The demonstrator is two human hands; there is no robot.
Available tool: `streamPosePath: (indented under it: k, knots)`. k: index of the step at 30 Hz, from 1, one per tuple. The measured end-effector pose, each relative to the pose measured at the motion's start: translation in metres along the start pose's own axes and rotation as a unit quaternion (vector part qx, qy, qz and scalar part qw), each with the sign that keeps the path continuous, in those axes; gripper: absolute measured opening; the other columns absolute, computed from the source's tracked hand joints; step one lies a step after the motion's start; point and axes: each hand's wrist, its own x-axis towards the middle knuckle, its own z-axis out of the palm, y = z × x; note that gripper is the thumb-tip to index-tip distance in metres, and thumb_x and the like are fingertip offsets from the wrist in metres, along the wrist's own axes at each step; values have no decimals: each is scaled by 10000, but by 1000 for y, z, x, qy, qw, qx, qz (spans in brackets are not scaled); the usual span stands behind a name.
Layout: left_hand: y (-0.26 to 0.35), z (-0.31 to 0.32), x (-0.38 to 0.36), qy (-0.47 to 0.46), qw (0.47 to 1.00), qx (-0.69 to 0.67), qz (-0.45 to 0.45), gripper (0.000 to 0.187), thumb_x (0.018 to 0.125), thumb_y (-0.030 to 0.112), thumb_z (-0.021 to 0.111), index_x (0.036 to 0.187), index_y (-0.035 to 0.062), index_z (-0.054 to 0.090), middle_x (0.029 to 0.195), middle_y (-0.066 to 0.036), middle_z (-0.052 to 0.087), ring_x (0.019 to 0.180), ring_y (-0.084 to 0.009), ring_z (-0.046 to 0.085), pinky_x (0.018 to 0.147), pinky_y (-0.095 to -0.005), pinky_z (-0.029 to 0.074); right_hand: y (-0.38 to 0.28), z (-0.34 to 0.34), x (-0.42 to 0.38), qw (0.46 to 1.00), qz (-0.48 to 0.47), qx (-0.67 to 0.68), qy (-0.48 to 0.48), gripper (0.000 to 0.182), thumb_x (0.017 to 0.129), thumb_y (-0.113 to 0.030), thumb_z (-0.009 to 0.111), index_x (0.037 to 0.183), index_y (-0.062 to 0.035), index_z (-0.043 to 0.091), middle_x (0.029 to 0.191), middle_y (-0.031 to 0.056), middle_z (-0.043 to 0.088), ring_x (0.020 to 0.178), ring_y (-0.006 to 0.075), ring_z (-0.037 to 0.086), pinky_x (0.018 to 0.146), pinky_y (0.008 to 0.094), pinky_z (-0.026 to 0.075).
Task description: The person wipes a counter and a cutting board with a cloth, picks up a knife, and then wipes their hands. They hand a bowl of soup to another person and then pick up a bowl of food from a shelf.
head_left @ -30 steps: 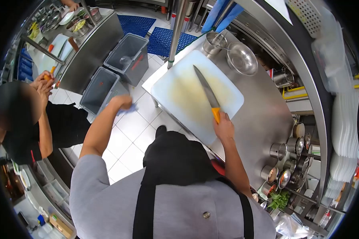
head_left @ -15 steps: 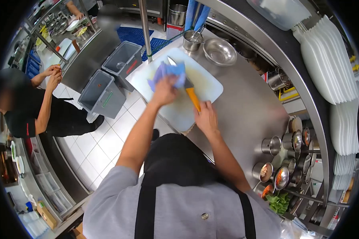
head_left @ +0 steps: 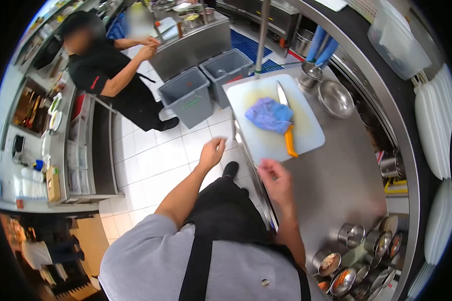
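- Right hand [head_left: 276, 181]: over the table's left edge, just off the board's near edge, apart from the knife handle. Fingers blurred, half curled, a gap at the thumb; nothing seen in them.
- Left hand [head_left: 212, 152]: out past the table's left edge, above the floor tiles. Fingers bent and blurred; how far open, cannot tell. No object visible in them.
- Metal table [head_left: 336, 150]: by its near right corner, a cluster of small metal pots [head_left: 351, 235] and pans; one has pale chunks, another orange strips. Overlap, full count uncertain.
- Cutting board [head_left: 306, 134]: one, white, rounded corners, yellowish staining. Lies along the table's left edge, toward the far left corner.
- Knife [head_left: 289, 142]: one, yellow-orange handle, bright pointed blade. Flat on the board, tip toward its far edge, handle end at its near edge.
- Cloth [head_left: 267, 114]: one, blue-violet, crumpled; on the board's left half, lapping over the blade near the handle.
- Beyond the board, by the table's far edge: one metal pot [head_left: 310, 75], one shallow steel bowl [head_left: 336, 99].
- Floor past the left edge: two grey bins [head_left: 188, 116], side by side.
- One co-worker [head_left: 123, 83] in black, hands together, beyond.
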Motion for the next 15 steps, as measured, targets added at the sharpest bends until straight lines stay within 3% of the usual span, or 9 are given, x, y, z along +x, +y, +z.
streamPosePath:
  k: [2,3,4,5,8,10,11,13,15]
  knots:
    - [-103,-7,-58,-138,972,136,-133,415,980,392,466,1077,36,656,1010,-226,668,925,-433,622,773,-476,500,-26,-12,33,992,-67,96,39,314,908,-115,658,1192,7,600,1034,77,678,839,118,617,792,276,495]
    - [-209,-1,-104,-253,932,209,-153,479,950,464,490,1154,58,641,1146,-229,639,1061,-430,590,909,-490,469,-46,-20,50,984,-110,138,36,404,904,-112,653,1269,18,535,1135,103,634,916,138,599,835,279,480]
    - [-281,-4,-153,-400,831,255,-289,453,922,457,534,1182,107,656,1229,-162,624,1144,-358,572,954,-464,460,-68,-25,63,971,-152,180,37,499,901,-108,649,1346,29,470,1236,130,590,994,158,580,878,282,465]
    - [-333,-11,-195,-558,676,306,-372,442,895,451,579,1211,156,671,1311,-95,608,1228,-287,555,999,-437,451,-86,-24,72,969,-158,185,32,499,901,-108,649,1346,29,470,1236,130,590,994,158,580,878,282,465]
    - [-210,-106,-251,-600,590,233,-488,441,881,421,634,1249,179,648,1288,-49,631,1164,-198,606,932,-412,491,-129,-16,91,934,-318,164,17,659,889,-124,645,1446,36,332,1329,180,504,1113,206,526,926,298,448]
    - [-210,-121,-303,-262,741,-52,-616,356,940,321,562,1242,143,624,1202,-92,659,906,-234,688,774,-443,540,-146,2,92,911,-373,177,-4,708,885,-143,634,1476,31,285,1328,199,493,1152,238,505,930,353,462]
    - [-205,-122,-314,-105,743,-126,-649,274,945,282,531,1108,111,669,1024,-110,696,798,-238,691,693,-451,552,-151,8,100,908,-379,179,-11,708,885,-143,634,1476,31,285,1328,199,493,1152,238,505,930,353,462]
    - [-246,-113,-332,-44,758,-89,-645,252,917,241,523,944,62,698,860,-124,697,723,-251,690,649,-436,553,-160,21,123,889,-288,356,11,673,904,-171,601,1468,32,295,1310,197,503,1132,243,528,955,405,455]
    - [-267,-109,-320,-185,784,88,-586,253,863,209,535,846,31,715,769,-161,691,670,-274,686,641,-420,550,-159,16,169,875,-181,444,75,597,954,-262,516,1442,30,333,1244,183,542,1087,251,559,907,404,495]
